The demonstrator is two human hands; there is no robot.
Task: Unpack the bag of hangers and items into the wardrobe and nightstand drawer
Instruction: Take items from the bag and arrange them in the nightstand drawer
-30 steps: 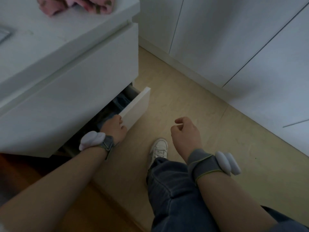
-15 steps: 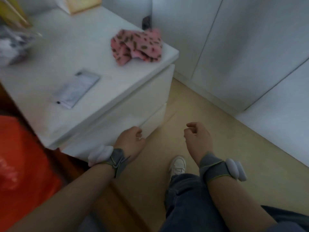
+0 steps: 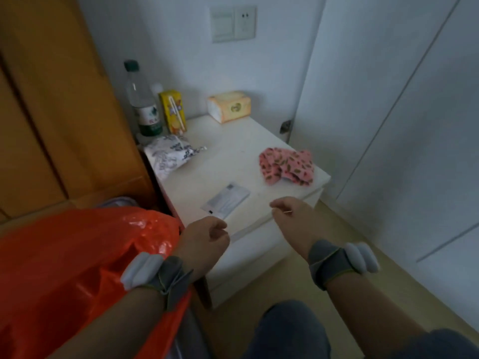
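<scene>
Far left of the nightstand (image 3: pixel 261 151), smooth orange-brown wooden panelling (image 3: pixel 51 112). Against the nightstand's left side, a glossy, crinkled orange plastic bag (image 3: pixel 64 255), bulging, contents hidden. At the nightstand's front left corner, left grip (image 3: pixel 204 239) released, fingers loosely curled, with a grey fabric wrist strap (image 3: pixel 168 273) carrying a rounded white pod.

On the nightstand's smooth white top, at the back left corner: an upright clear plastic bottle (image 3: pixel 142 104) with dark cap and green label, and a yellow rectangular drink carton (image 3: pixel 173 111) with a straw on its face. At the top's left edge, a crumpled white pouch (image 3: pixel 168 155) with dark print, contents not visible. Near the front edge, a flat, pale rectangular packet (image 3: pixel 225 200). At the back, by the wall, a soft block-shaped tissue pack (image 3: pixel 229 106) in orange and white. Toward the right edge, a bunched pink cloth (image 3: pixel 287 165) with dark spots.

Off the nightstand's front edge, toward its right corner, right grip (image 3: pixel 293 216) released, fingers loosely curled, similarly strapped. Below the top, flat white drawer fronts (image 3: pixel 259 244), flush. Right of the nightstand, plain white wardrobe doors (image 3: pixel 388 125) with thin seams.
</scene>
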